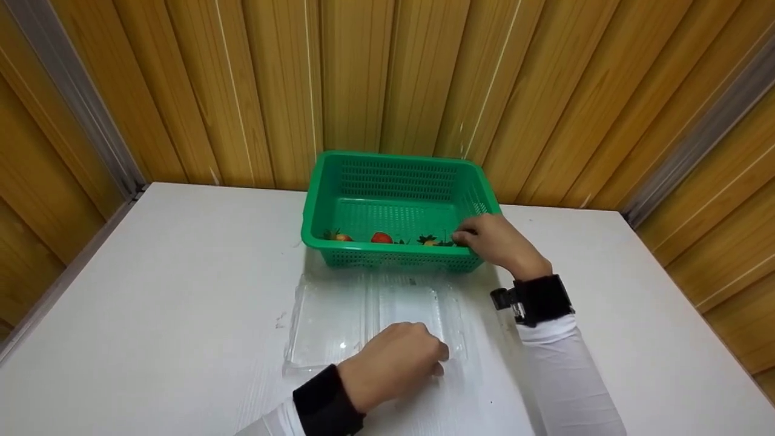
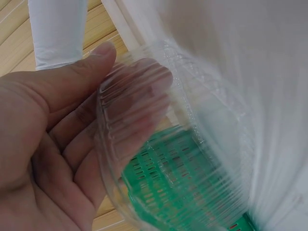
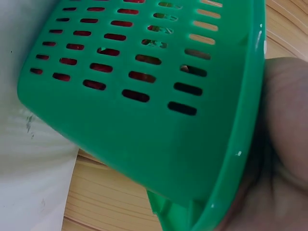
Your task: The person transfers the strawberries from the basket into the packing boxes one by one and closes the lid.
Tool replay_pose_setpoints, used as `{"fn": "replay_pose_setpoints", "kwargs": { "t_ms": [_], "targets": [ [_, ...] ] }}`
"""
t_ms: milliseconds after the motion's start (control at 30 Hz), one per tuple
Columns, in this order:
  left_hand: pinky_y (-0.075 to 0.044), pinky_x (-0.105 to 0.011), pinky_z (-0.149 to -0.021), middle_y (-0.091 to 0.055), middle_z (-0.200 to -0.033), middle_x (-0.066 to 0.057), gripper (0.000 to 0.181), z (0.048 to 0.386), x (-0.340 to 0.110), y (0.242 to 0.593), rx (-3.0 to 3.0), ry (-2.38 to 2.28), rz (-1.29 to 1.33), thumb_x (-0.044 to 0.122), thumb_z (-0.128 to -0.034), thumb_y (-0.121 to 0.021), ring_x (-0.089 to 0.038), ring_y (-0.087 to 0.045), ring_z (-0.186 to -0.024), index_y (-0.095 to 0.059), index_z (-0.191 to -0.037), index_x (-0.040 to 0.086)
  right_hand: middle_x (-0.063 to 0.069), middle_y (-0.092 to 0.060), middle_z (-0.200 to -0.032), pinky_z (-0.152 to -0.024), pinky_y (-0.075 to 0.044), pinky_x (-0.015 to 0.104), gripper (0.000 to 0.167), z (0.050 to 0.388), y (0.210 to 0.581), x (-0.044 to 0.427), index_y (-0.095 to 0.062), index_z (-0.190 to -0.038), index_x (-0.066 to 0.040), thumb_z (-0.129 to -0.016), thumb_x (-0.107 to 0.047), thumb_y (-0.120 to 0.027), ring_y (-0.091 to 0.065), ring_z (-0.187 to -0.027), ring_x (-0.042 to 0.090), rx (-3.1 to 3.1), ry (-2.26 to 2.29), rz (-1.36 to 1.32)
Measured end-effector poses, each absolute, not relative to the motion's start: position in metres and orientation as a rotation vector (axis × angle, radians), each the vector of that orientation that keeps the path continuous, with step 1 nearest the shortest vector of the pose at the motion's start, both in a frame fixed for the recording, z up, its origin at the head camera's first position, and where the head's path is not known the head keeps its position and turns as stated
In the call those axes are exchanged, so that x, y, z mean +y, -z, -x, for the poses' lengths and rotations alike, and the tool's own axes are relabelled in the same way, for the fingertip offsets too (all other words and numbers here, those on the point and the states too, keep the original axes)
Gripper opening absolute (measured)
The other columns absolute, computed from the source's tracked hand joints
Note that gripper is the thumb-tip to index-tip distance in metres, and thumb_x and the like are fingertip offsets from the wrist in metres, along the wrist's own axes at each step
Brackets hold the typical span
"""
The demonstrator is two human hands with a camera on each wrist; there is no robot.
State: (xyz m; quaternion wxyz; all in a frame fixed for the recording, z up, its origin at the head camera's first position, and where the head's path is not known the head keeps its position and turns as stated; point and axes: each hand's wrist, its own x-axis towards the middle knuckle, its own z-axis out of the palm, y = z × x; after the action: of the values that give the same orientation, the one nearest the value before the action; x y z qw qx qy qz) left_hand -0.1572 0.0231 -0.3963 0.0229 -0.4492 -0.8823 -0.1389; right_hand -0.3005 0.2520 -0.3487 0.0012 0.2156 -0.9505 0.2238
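Reaching over the near right corner of the green basket (image 1: 399, 259), the right hand (image 1: 499, 242) bends down at the wrist with its fingers over the rim. Those fingertips are hidden behind the basket's near wall, so I cannot tell whether they hold anything. In front of the basket, the left hand (image 1: 396, 360) comes across from the left, knuckles up, and holds the edge of the clear container (image 1: 330, 321) between thumb and fingers (the left wrist view shows the fingers through the plastic).

That container lies unfolded just before the basket, two shallow halves side by side, thin, glossy and ribbed near the edge. Inside the basket, along its near wall, sit a few strawberries (image 1: 381, 238): one plainly red, others paler or orange, with dark green leaves. More red shows through the slots. Under the basket spreads a white table (image 1: 181, 303); behind it stands a wall of wood-patterned panels (image 1: 351, 79).
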Motion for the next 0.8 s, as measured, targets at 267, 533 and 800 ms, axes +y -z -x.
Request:
{"fn": "replay_pose_setpoints", "kwargs": {
  "t_ms": [267,533,800],
  "targets": [
    [-0.051,-0.020,-0.066,-0.077,-0.083,0.011,0.007,0.1562,0.0239,0.3966,-2.716,0.389,1.385,0.017,-0.0919,-0.084,-0.008,-0.067,-0.070,-0.085,-0.098,0.021,0.003,-0.069,-0.087,-0.072,-0.046,0.037,0.016,0.3014,0.3506,0.2527,-0.080,-0.102,-0.001,-0.104,-0.010,-0.067,-0.056,-0.082,0.022,-2.980,-0.737,-0.623],
    [-0.051,-0.022,-0.063,-0.076,-0.080,0.010,0.005,0.1571,0.0234,0.3964,-2.693,0.370,1.385,0.017,-0.0918,-0.084,-0.009,-0.067,-0.068,-0.084,-0.095,0.022,0.003,-0.069,-0.085,-0.071,-0.045,0.036,0.015,0.3012,0.3477,0.2514,-0.081,-0.099,-0.002,-0.103,-0.010,-0.069,-0.056,-0.080,0.021,-2.962,-0.734,-0.644],
    [-0.052,-0.022,-0.065,-0.077,-0.082,0.010,0.007,0.1573,0.0233,0.3962,-2.710,0.377,1.395,0.017,-0.0922,-0.084,-0.008,-0.067,-0.069,-0.084,-0.098,0.021,0.004,-0.069,-0.084,-0.071,-0.045,0.036,0.015,0.3001,0.3494,0.2520,-0.080,-0.097,-0.002,-0.103,-0.008,-0.068,-0.056,-0.079,0.022,-2.942,-0.726,-0.649]
  ]
}}
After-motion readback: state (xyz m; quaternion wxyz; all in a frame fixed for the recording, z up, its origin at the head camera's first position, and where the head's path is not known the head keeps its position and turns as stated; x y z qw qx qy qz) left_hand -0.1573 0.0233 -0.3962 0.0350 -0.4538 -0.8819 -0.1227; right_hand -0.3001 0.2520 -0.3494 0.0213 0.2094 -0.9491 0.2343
